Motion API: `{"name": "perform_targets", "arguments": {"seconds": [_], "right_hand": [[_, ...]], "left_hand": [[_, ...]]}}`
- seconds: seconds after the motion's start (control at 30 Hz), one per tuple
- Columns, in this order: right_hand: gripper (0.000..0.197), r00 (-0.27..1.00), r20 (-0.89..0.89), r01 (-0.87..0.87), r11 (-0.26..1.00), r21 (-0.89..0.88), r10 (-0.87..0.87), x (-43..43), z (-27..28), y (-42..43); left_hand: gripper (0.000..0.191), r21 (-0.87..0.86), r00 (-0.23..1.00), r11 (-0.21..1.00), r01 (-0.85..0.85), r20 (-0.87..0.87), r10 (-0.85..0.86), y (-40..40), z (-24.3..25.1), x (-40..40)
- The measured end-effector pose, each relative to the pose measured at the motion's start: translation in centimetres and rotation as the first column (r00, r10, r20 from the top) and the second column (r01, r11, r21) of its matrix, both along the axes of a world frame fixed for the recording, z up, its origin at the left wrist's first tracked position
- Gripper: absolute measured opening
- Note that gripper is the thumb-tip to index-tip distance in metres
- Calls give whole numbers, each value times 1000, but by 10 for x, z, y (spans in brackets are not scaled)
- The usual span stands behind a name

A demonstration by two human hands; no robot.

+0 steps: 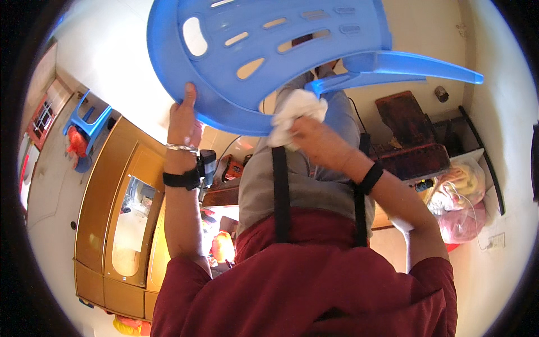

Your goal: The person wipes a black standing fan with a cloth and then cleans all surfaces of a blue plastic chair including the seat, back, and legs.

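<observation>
A blue plastic chair (223,80) with a slotted panel is held up before me, its curved rim towards me. One blue limb of it, a leg or an armrest, extends to the right. My left hand (184,116) grips the rim at its lower left, thumb on the near face. In my right hand (313,137) is a crumpled white cloth (301,109), which lies at the rim's lower right edge. Motion blurs that hand a little, and its fingertips are partly hidden by the cloth.
On the left stands a wooden wardrobe (94,202) with a mirror (130,227). Beyond it is another blue plastic chair (99,122) with a red bag (76,141). Dark worn wooden furniture (404,122) stands at right, near filled plastic bags (461,223) and a wall socket (497,241).
</observation>
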State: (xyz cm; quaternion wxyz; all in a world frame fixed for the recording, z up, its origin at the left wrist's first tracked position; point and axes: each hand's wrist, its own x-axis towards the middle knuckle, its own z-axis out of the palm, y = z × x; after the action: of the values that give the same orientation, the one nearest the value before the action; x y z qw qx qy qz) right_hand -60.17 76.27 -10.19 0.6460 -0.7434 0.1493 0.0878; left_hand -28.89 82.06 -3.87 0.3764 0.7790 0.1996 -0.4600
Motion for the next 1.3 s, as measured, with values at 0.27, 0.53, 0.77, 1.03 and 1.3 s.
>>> {"name": "perform_targets", "arguments": {"seconds": [0.27, 0.53, 0.77, 1.03, 1.3], "right_hand": [[45, 917, -25, 396, 916, -72, -398, -37, -60, -63], [38, 943, -307, -185, 970, -159, 130, -18, -91, -72], [20, 967, -29, 251, 940, 231, -251, 18, -50, -66], [25, 877, -6, 468, 849, 244, -481, 80, -21, -46], [34, 789, -66, 605, 791, -84, -611, 50, 8, -71]], "left_hand": [[70, -58, 991, 998, -20, -132, 12, -1, -7, 13], [52, 14, 984, 989, -147, -99, 148, -4, -22, 20], [66, -238, 993, 965, -115, -2, 118, -3, 7, 33], [38, -452, 977, 872, -187, -176, 118, -24, 12, -133], [21, -398, 981, 897, -193, -107, 164, -21, -12, -123]]}}
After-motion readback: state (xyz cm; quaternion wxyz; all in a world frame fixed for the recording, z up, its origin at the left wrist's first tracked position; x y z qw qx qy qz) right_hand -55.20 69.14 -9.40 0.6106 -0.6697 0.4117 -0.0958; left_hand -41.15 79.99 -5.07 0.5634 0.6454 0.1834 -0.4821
